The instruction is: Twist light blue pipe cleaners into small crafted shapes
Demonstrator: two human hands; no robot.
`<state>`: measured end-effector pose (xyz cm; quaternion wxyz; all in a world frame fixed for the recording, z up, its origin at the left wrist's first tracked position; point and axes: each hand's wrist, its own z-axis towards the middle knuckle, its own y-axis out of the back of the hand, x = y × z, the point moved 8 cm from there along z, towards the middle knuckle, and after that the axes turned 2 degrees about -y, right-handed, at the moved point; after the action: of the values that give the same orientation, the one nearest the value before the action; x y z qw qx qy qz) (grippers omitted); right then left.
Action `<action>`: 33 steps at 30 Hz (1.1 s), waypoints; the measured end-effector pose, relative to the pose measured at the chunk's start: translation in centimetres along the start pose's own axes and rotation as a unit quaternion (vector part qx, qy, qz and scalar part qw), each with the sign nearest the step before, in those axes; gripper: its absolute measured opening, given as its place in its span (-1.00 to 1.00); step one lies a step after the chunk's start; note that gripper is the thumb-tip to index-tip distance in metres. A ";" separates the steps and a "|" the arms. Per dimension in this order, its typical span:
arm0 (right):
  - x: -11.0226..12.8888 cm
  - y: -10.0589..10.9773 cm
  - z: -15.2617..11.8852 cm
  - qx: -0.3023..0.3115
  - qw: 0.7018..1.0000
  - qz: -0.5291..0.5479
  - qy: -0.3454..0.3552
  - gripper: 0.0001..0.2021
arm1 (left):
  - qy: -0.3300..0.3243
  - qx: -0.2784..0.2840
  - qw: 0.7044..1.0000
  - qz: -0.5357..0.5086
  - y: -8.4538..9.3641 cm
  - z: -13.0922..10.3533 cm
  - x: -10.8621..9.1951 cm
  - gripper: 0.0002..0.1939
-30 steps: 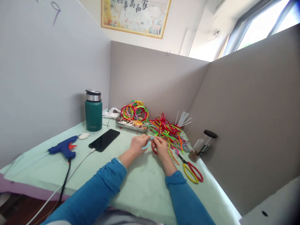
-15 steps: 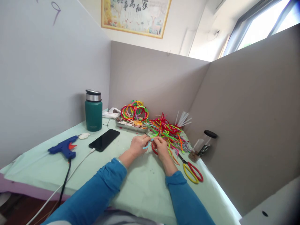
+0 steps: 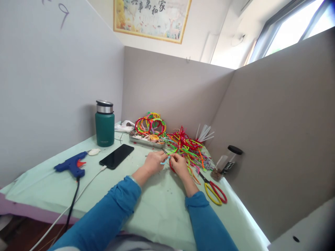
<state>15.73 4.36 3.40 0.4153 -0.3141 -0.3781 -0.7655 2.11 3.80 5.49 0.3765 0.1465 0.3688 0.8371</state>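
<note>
Strip (image 3: 164,162) (blue) more level now

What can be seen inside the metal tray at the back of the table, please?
The metal tray holds small pale pieces and a yellow-orange piece near its front edge. Colourful loops hide its back part, so whatever lies there, or beneath the top pieces, cannot be seen.

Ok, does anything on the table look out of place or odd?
Mainly the heap of colored pipe cleaners: they lie tangled, some strands straying toward the scissors. The black-lidded jar looks tilted, though that may be lens distortion. No damage stands out.
</note>
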 end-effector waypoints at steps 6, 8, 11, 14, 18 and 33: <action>-0.5 0.4 0.0 -0.018 1.000 0.000 -0.005 -0.81 | 0.014 -0.004 1.000 0.010 0.6 0.1 0.0 -0.78; -0.5 0.2 0.0 -0.005 0.999 0.046 -0.024 -0.79 | 0.017 -0.004 1.000 0.009 0.7 0.1 0.0 -0.77; -0.1 -0.2 -0.1 0.020 0.994 0.100 -0.043 -0.76 | 0.021 -0.005 1.000 0.008 0.8 0.1 0.1 -0.76; 0.2 -0.3 -0.2 0.028 0.991 0.122 -0.047 -0.77 | 0.022 -0.006 1.000 0.008 1.0 0.2 0.1 -0.76; -0.2 -0.4 -0.2 0.037 0.989 0.134 -0.051 -0.78 | 0.020 -0.010 1.000 0.001 1.2 0.2 0.1 -0.76; -1.7 -1.4 -0.1 0.134 0.984 0.087 -0.081 -0.84 | -0.017 0.046 0.999 -0.024 0.1 0.0 -0.3 -0.80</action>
<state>15.29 5.42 1.59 0.4869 -0.3480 -0.4810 -0.6407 2.25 3.54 5.60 0.3955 0.1687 0.4042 0.8073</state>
